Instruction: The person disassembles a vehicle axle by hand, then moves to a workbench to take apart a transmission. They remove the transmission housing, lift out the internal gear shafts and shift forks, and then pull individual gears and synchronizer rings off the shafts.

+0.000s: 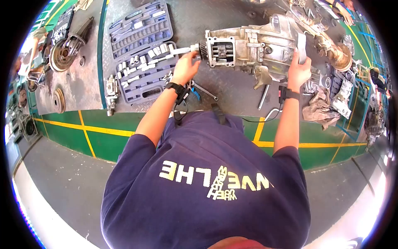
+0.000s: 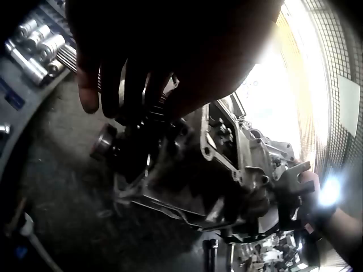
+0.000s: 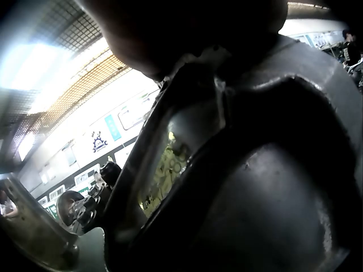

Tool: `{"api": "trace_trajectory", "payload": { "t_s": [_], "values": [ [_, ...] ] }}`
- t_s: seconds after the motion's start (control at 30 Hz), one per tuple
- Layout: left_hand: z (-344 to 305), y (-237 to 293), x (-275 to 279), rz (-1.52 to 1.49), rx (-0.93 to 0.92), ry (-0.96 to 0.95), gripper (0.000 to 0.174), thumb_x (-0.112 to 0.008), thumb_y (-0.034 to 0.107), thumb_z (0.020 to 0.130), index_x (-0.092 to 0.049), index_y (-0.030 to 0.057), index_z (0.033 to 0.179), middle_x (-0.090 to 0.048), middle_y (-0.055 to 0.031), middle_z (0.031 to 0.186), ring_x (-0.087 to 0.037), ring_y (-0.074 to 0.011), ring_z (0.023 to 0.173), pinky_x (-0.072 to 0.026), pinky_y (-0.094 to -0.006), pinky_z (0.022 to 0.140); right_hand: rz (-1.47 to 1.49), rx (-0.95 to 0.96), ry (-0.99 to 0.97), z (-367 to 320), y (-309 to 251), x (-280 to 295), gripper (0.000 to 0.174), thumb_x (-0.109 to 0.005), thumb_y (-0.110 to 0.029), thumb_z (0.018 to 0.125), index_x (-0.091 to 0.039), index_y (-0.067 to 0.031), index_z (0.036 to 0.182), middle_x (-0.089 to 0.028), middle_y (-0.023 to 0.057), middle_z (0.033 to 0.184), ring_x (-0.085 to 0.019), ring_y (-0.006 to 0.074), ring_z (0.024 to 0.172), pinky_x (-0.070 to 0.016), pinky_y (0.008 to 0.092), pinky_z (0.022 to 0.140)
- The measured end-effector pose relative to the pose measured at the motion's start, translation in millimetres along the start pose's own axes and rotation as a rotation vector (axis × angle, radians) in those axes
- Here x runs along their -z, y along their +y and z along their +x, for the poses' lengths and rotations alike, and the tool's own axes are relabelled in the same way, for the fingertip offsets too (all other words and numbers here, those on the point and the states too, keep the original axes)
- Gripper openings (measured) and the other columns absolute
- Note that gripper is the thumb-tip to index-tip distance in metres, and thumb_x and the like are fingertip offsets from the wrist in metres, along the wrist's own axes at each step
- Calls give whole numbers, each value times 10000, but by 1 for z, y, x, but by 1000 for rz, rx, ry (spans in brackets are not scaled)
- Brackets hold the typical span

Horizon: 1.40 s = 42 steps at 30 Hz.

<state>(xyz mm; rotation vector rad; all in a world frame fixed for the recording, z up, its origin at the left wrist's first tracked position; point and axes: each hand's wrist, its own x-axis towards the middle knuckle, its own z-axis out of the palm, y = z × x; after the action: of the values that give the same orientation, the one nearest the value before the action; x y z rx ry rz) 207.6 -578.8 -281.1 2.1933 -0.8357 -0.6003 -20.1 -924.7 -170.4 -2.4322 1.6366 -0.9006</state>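
Note:
A manual gearbox (image 1: 248, 35) lies on its side on the bench, with an opening in its case that shows the gears inside. At its left end, a toothed gear (image 1: 202, 48) sits on a shaft. My left hand (image 1: 185, 68) reaches that shaft end, fingers nearly straight and thumb spread apart. Fingertips (image 2: 89, 102) hang beside the gear in the left wrist view. With my right hand (image 1: 299, 71) I grip the rim of the broad bell housing (image 1: 302, 43) at the other end. Dark shadow hides much of both hands in the wrist views.
An open blue socket set (image 1: 143, 76) lies at the left. A spanner (image 1: 206, 92) and another tool (image 1: 263, 97) lie near the bench's front edge. A brown rag (image 1: 320, 108) and metal parts sit at the right. Another bench (image 1: 68, 85) holds a disc-shaped part.

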Motion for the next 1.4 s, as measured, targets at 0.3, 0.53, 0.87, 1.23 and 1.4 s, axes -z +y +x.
{"api": "trace_trajectory", "payload": {
  "t_s": [0.3, 0.53, 0.87, 1.23, 1.4],
  "values": [
    [15, 42, -23, -249, 221, 59, 622, -769, 442, 826, -642, -55, 1178, -728, -217, 1029, -722, -287, 969, -554, -369, 871, -27, -58, -55, 9, -20, 4, 650, -704, -608, 843, -683, -1, 1076, -702, 283, 872, -686, 479, 836, -534, 528, 747],
    [24, 49, -25, -190, 304, 28, 648, -812, 503, 770, -665, -33, 1103, -733, -167, 908, -721, -276, 865, -561, -368, 790, -37, 18, 51, 10, -14, -6, 549, -738, -551, 840, -685, -21, 973, -703, 240, 771, -697, 451, 732, -549, 518, 653],
    [22, 49, -30, -186, 296, 62, 592, -812, 469, 801, -654, -25, 1086, -717, -140, 882, -702, -230, 799, -556, -345, 752, 27, 51, 56, 9, -6, -8, 532, -756, -529, 834, -679, -18, 961, -707, 220, 737, -709, 417, 688, -566, 487, 638],
    [22, 48, -32, -139, 306, 66, 565, -804, 480, 795, -642, -28, 979, -717, -162, 883, -704, -268, 824, -552, -361, 780, -4, -14, 9, 10, -8, -8, 563, -744, -561, 816, -677, -30, 993, -700, 245, 740, -703, 454, 716, -563, 522, 656],
    [24, 39, -38, -119, 275, 85, 574, -798, 486, 797, -648, -32, 996, -716, -164, 893, -704, -275, 848, -546, -366, 791, -9, -8, -10, 9, -7, -6, 561, -717, -575, 821, -677, -52, 1016, -699, 242, 729, -699, 465, 718, -556, 545, 674]
  ]
}}
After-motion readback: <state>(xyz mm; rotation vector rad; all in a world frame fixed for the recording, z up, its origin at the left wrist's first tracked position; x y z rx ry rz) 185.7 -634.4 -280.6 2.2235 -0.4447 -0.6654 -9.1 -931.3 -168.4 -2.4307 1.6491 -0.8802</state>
